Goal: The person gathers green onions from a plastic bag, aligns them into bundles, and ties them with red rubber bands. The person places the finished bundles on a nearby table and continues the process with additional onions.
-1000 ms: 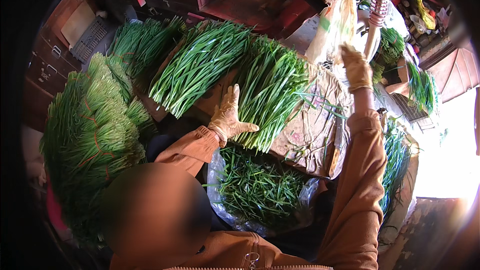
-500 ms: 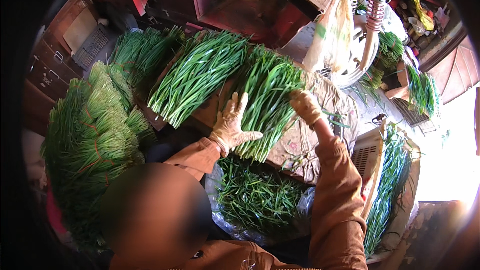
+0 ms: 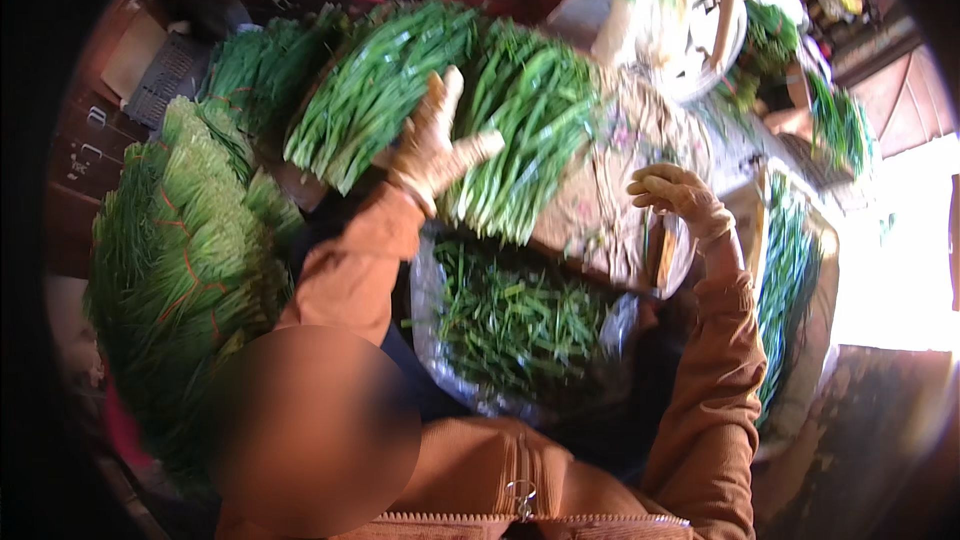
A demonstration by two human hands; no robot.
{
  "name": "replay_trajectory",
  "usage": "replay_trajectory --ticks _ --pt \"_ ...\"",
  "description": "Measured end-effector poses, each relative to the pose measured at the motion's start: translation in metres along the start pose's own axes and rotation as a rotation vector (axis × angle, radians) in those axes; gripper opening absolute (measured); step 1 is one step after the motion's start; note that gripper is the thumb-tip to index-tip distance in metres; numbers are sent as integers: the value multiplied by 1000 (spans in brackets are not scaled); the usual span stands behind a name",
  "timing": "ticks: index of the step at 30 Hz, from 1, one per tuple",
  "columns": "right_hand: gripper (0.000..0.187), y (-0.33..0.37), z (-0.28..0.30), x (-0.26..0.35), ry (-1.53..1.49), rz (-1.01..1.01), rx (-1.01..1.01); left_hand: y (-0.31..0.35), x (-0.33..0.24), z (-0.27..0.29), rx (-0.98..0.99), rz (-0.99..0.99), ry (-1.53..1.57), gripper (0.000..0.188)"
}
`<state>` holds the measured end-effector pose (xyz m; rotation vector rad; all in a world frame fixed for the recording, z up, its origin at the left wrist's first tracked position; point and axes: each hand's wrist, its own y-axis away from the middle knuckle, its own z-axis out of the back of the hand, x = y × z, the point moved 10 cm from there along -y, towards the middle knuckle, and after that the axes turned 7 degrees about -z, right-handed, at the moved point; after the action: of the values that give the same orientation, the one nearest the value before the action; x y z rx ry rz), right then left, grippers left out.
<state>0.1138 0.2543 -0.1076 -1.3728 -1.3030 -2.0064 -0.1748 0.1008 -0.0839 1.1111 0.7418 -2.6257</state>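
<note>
My left hand [image 3: 435, 145], in a pale glove, has its thumb and fingers spread. It lies at the left side of a loose pile of green chives [image 3: 530, 130], thumb across the stalks. Left of it is a second chive pile [image 3: 385, 90], its pale cut ends toward me. My right hand [image 3: 685, 202], also gloved, hovers over the right end of the cloth-covered work surface [image 3: 625, 180]. Its fingers are loosely bent, and nothing shows in them. Just below that hand, a brown wooden piece [image 3: 660, 252] sits at the surface's edge; its kind is unclear.
Tied chive bundles [image 3: 185, 270] are stacked high at my left. A plastic-lined container [image 3: 520, 320] of loose green leaves stands in front of me. On the right is a crate [image 3: 790, 280] of chives. A pale cloth [image 3: 645, 10] hangs beside a metal post at the back.
My right hand has left the right side of the chive pile and moved right and toward me, its fingers loosening. The left hand stays by the pile. The whole view has shifted.
</note>
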Motion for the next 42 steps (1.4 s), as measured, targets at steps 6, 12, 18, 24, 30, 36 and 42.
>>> replay_trajectory --ticks 6,12,18,24,30,36,42 --pt "40 69 -134 -118 705 -348 425 51 -25 36 -194 -154 113 72" --pt "59 65 -135 -180 1254 -223 241 103 -85 19 49 -164 201 45" --pt "103 77 -215 -150 1223 -146 -37 125 -101 -50 533 -121 257 30" --pt "66 16 -274 -237 1434 17 -17 159 -54 -130 889 -81 194 27" --pt "41 -35 -180 -244 1237 311 -47 265 -33 -173 1526 -113 4 47" --pt "28 -47 -116 -310 1166 234 -432 351 -15 -163 1756 -228 -509 52" --pt "54 -66 -114 -309 1059 -160 -393 380 28 -170 1888 -120 -515 15"
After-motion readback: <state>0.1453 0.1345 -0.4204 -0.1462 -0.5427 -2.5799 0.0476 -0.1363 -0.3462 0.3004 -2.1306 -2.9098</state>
